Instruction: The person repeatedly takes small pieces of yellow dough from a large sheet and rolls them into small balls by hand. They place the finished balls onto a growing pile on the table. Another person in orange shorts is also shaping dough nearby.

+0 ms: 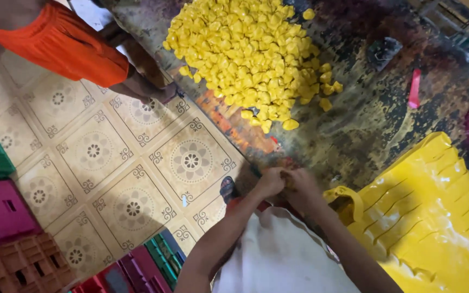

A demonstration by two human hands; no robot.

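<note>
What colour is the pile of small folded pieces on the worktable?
Bright yellow: the pile of small folded pieces shows best in the head view.

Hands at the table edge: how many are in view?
2. The left hand and right hand meet at the table edge, pinching something too small to identify. Another person's hands may be hidden.

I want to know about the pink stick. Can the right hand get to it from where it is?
Probably yes. The right hand is pressed against the left hand at the table's edge, and the table between it and the pink stick looks bare.
</note>
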